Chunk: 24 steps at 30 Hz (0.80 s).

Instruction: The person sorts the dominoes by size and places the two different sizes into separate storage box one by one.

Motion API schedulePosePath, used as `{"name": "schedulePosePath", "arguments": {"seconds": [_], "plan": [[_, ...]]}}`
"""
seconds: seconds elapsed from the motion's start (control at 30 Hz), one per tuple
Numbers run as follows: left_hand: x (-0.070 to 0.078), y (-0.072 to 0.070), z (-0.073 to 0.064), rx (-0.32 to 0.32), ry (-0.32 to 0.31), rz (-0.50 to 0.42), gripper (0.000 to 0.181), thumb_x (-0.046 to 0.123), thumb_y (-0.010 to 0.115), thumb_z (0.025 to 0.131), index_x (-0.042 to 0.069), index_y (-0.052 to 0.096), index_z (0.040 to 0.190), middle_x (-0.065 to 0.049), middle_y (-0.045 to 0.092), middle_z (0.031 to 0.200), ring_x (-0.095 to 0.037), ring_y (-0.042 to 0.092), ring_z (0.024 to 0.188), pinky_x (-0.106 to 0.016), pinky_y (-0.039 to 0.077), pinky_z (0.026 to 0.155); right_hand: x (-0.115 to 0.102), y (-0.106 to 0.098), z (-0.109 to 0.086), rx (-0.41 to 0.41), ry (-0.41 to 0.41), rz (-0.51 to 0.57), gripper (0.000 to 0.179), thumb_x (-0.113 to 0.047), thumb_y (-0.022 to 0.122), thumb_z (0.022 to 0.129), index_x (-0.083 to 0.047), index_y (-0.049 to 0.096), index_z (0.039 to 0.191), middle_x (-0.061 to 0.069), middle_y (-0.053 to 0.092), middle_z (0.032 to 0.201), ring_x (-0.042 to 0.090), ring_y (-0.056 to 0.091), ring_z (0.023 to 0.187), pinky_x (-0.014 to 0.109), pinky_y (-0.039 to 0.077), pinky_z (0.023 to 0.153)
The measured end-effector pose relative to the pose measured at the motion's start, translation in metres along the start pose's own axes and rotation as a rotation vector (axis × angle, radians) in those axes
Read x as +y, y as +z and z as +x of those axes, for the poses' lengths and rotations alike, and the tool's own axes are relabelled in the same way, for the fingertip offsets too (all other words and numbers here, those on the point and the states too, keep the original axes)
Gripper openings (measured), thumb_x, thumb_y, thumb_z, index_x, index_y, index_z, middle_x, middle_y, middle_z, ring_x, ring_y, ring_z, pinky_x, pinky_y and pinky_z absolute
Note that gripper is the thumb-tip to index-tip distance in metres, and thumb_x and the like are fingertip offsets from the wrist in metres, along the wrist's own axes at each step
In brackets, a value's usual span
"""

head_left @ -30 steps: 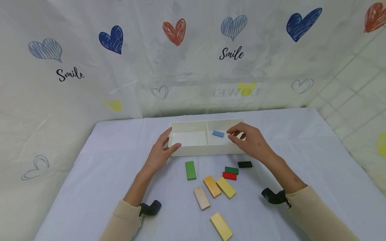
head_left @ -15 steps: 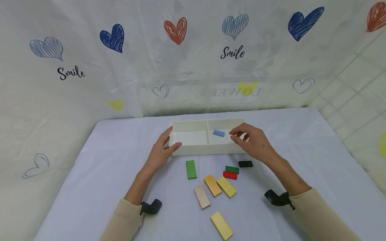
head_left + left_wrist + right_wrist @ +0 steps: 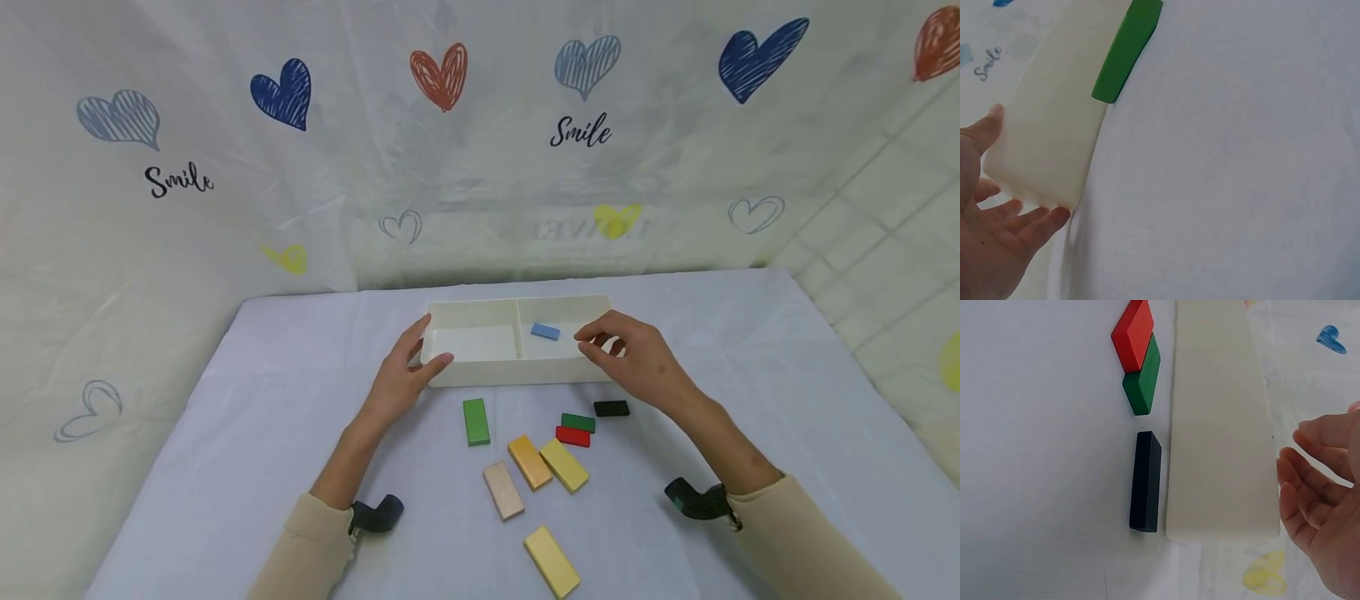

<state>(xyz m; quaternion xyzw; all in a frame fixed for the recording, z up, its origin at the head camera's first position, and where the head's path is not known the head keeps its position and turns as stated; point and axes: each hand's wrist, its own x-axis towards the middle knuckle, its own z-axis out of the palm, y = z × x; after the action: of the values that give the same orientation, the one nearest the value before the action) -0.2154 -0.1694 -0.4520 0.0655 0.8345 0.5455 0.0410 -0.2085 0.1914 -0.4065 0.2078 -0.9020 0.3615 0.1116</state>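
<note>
A white two-compartment tray point(image 3: 480, 372) stands toward the far side of the table. My left hand point(image 3: 400, 375) grips its left end, and in the left wrist view the fingertips point(image 3: 1054, 217) touch the end wall. One light blue block point(image 3: 545, 332) lies in the right compartment. Over that compartment's right side hovers my right hand point(image 3: 630, 354), its fingers loosely bent, the thumb and index fingertips apart with nothing between them. In front of the tray's right half lie a black block point(image 3: 611, 408), a dark green block point(image 3: 578, 423) and a red block point(image 3: 573, 436).
A light green block point(image 3: 476, 422) lies before the tray's left compartment. Closer in are an orange block point(image 3: 529, 462), a yellow block point(image 3: 564, 466), a beige block point(image 3: 503, 491) and another yellow block point(image 3: 552, 562). A heart-printed curtain point(image 3: 465, 167) hangs behind the table.
My right hand has drifted slightly right and toward me, away from the blue block, which stays in the compartment. The left hand keeps its place on the tray.
</note>
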Motion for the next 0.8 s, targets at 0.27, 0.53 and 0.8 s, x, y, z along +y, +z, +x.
{"name": "schedulePosePath", "arguments": {"seconds": [0.27, 0.53, 0.8], "plan": [[-0.001, 0.001, 0.000, -0.001, 0.002, -0.006, 0.089, 0.045, 0.074, 0.096, 0.029, 0.023, 0.167, 0.002, 0.020, 0.175, -0.030, 0.028, 0.161, -0.053, 0.037, 0.124, -0.003, -0.001, -0.004, -0.008, 0.023, -0.002, 0.010, -0.011, 0.075, 0.097, -0.014, 0.077, 0.106, 0.000, 0.073, 0.102, 0.013, 0.064, 0.090, 0.017, 0.051, 0.076], [-0.001, 0.001, 0.000, 0.000, 0.010, -0.004, 0.088, 0.045, 0.073, 0.097, 0.029, 0.023, 0.167, 0.001, 0.021, 0.174, -0.030, 0.028, 0.160, -0.054, 0.037, 0.125, -0.003, 0.000, -0.009, 0.016, 0.003, -0.025, 0.013, -0.007, 0.077, 0.094, -0.014, 0.077, 0.105, -0.001, 0.072, 0.100, 0.015, 0.065, 0.089, 0.019, 0.053, 0.075], [-0.001, 0.002, 0.001, 0.006, 0.012, 0.002, 0.086, 0.044, 0.073, 0.097, 0.030, 0.024, 0.167, 0.001, 0.022, 0.174, -0.030, 0.029, 0.160, -0.054, 0.038, 0.124, -0.002, -0.003, -0.016, 0.020, -0.047, -0.033, 0.014, -0.006, 0.078, 0.092, -0.016, 0.077, 0.103, -0.004, 0.072, 0.097, 0.010, 0.062, 0.085, 0.020, 0.054, 0.072]]}}
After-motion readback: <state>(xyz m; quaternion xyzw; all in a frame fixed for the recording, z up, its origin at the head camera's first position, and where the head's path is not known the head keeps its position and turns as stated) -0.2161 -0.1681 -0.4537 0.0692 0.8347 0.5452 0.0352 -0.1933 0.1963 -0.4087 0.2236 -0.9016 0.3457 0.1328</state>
